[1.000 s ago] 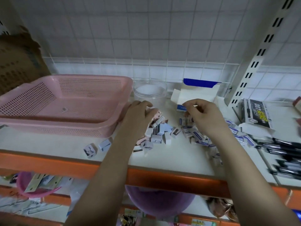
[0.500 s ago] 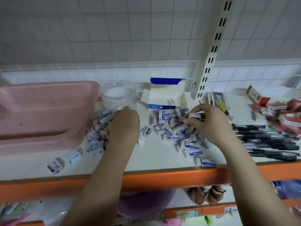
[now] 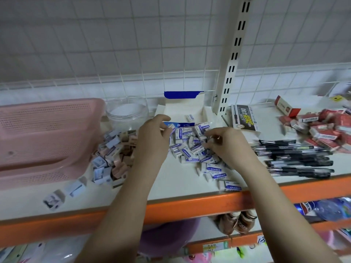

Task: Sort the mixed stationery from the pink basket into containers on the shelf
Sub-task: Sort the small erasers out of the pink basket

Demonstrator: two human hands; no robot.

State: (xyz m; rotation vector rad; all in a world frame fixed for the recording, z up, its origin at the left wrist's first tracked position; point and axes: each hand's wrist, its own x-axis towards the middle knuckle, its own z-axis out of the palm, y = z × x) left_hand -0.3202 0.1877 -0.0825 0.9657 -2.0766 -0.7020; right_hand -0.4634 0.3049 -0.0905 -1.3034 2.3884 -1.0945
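Note:
The pink basket stands at the left of the shelf with nothing visible in it. Blue-and-white erasers lie heaped in front of an open white-and-blue box, which holds one eraser. My left hand is at the box's front edge and pinches a small white eraser between thumb and fingers. My right hand rests on the heap's right side, its fingers curled down among the erasers; what they grip is hidden. Small pink and beige boxed items are piled left of my left hand.
A clear round jar stands behind the boxed pile. To the right lie a black pen box, several black pens and red boxes. A slotted upright rises behind the shelf. The orange shelf edge runs along the front.
The view has swung right. My left hand moved from the pink and beige pile to the eraser box. My right hand dropped onto the eraser heap.

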